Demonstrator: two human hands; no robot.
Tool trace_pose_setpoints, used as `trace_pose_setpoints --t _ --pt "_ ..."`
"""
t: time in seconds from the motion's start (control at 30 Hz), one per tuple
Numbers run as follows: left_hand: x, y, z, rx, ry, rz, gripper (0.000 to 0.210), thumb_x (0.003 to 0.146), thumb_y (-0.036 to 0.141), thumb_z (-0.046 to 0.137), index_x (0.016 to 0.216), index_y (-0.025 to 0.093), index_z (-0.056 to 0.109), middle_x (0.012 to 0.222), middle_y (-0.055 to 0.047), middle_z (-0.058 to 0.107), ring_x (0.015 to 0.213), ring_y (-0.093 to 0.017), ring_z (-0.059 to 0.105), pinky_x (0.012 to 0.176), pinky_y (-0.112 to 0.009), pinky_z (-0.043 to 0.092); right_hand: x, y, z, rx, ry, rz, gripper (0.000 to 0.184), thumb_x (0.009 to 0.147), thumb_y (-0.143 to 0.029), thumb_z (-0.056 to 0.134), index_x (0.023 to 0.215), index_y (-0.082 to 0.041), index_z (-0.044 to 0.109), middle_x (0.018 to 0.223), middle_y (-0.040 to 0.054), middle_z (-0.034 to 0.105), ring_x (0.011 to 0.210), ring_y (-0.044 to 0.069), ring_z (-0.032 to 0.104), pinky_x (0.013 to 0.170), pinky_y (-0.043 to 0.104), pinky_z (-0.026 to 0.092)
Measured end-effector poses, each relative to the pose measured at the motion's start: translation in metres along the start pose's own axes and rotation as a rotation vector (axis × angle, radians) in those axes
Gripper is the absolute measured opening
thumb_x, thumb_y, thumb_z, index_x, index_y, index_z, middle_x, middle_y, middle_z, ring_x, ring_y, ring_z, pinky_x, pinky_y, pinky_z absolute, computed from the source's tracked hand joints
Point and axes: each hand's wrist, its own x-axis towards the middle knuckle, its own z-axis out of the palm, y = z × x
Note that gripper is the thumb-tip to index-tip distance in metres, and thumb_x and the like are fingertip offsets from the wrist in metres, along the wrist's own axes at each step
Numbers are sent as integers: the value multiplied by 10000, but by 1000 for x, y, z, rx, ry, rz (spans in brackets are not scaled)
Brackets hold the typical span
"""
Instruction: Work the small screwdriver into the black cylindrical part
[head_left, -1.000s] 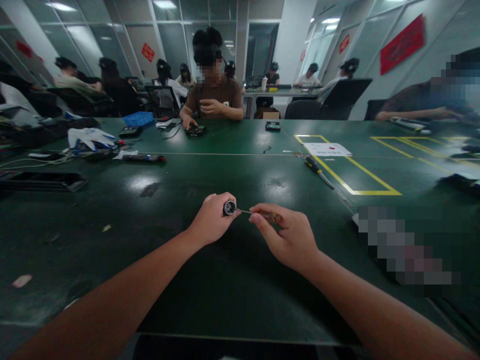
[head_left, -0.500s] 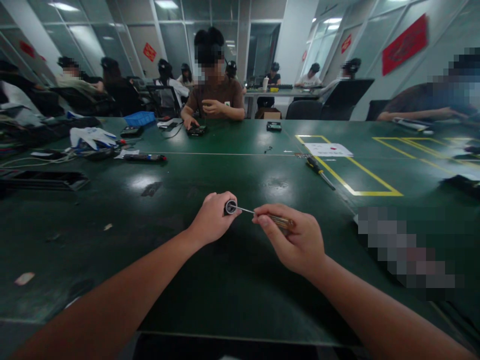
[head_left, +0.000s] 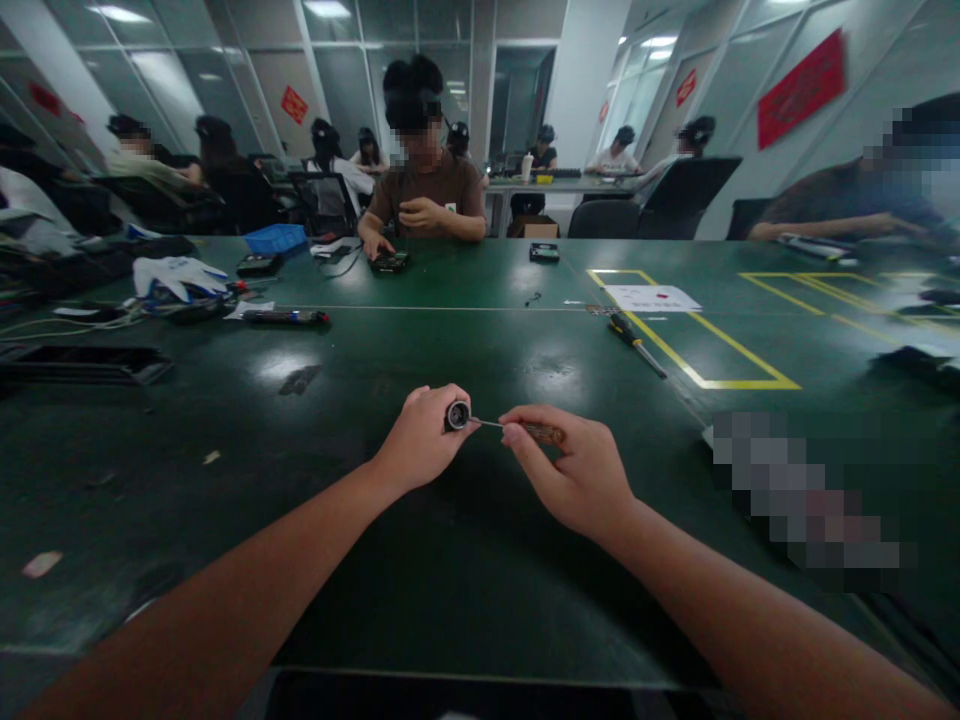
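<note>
In the head view my left hand (head_left: 422, 438) is closed round a small dark cylinder (head_left: 457, 415), whose round, pale-rimmed open end faces me. Most of its body is hidden in my fingers. My right hand (head_left: 574, 465) grips a screwdriver with an amber handle (head_left: 544, 433). Its thin metal shaft points left, and the tip is at the lower right edge of the cylinder's rim, beside my left fingertips. Whether the tip touches the rim, I cannot tell. Both hands are above the green table (head_left: 390, 560).
Beyond my hands to the right lies a black-and-yellow screwdriver (head_left: 636, 343), near a white paper sheet (head_left: 651, 298). A pen-like black tool (head_left: 285, 317) and white gloves (head_left: 180, 278) are at the left. A co-worker (head_left: 427, 190) sits opposite. A blurred-out object (head_left: 802, 500) lies at right.
The screwdriver's tip has shifted from inside the cylinder's open end to its lower right edge. My right hand has moved slightly left. My left hand still holds the cylinder.
</note>
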Motion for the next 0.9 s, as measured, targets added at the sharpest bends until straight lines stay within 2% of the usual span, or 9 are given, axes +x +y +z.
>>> trace_pose_setpoints --t 0.67,0.9 --pt "0 2 -1 -13 -2 -10 99 905 271 651 891 205 578 822 6 618 814 -197 546 884 -396 414 0 3 0 7 -13 11 171 974 -276 585 1000 -215 742 839 19 786 678 163 719 672 270 514" --pt "0 1 0 -1 -5 -18 108 905 280 652 892 206 575 816 5 606 815 -202 541 844 -380 414 -1 5 0 16 -23 16 172 970 -282 594 1018 -216 745 862 23 789 685 167 721 674 273 515"
